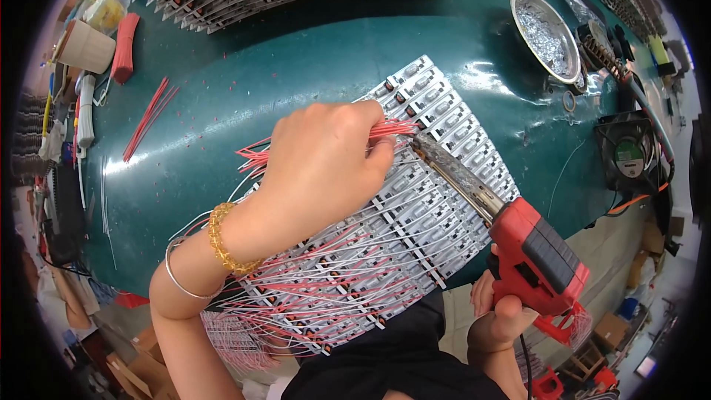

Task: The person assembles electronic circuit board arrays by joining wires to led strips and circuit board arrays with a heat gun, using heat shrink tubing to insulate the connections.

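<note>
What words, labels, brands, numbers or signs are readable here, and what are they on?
None that I can quote.
Green label on the black cooling fan: its marks are too small to read.
Red soldering gun: no lettering I can make out.
Circuit-board panel: any printing is too small to read.

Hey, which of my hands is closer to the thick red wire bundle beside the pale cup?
Left. Your left hand, pinching thin red wires, is below and right of the thick red wire bundle; your right hand, holding the red soldering gun, is farther, lower right.
</note>
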Demonstrator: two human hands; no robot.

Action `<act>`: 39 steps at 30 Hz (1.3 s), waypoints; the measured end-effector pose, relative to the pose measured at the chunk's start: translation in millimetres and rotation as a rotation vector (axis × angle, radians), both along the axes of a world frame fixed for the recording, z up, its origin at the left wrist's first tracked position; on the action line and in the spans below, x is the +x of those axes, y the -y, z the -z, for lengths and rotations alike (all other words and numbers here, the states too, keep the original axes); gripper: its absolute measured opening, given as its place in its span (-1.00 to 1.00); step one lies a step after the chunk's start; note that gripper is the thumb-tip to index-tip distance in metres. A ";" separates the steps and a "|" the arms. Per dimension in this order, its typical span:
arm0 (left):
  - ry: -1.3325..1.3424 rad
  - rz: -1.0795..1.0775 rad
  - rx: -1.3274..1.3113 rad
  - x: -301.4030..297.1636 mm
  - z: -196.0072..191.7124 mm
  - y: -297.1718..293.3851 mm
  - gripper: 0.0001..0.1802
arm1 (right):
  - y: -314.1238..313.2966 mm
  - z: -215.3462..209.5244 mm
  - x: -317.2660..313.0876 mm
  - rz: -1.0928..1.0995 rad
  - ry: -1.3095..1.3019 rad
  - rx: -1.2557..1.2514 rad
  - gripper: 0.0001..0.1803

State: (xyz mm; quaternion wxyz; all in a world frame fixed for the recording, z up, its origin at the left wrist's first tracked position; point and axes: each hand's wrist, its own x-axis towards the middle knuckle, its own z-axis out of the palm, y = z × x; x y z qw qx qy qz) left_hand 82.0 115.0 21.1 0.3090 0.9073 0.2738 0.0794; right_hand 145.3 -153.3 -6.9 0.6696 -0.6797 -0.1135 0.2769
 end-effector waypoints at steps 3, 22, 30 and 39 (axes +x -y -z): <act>0.032 -0.004 0.021 -0.6 1.5 0.0 -0.79 | -9.5 -8.5 1.0 -0.046 0.058 -0.028 -0.02; 0.073 -0.005 0.019 -1.2 3.2 1.9 -0.79 | -5.9 -12.9 7.6 -0.148 0.137 0.141 -0.07; 0.228 -0.060 -0.088 -9.9 -13.9 5.6 -0.88 | 8.9 -15.5 8.2 -0.107 0.065 0.147 -0.07; 0.292 0.033 -0.020 -6.2 7.1 26.4 -0.91 | 9.4 -14.0 2.2 -0.090 0.029 0.125 -0.04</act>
